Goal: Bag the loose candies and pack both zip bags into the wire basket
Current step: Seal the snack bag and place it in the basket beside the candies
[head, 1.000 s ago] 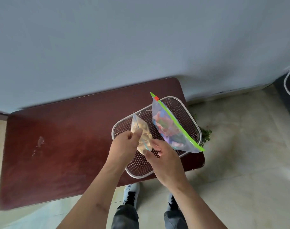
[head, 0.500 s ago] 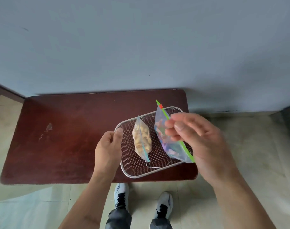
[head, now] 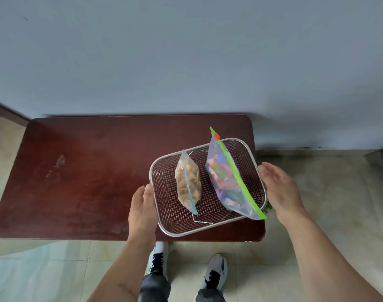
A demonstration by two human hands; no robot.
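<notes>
On the dark red table [head: 77, 182], the left hand [head: 142, 205] lay loosely curled, empty, against the wire basket's [head: 162, 223] left rim. Inside the basket stood a small zip bag [head: 187, 182] of tan candies, then a larger green-zippered bag [head: 227, 182] of coloured candies. The right hand [head: 280, 190] hovered spread beside the right rim, holding nothing.

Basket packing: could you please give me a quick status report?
Left hand and right hand open, flanking the basket. Small bag and big bag inside. Nothing in the way.
</notes>
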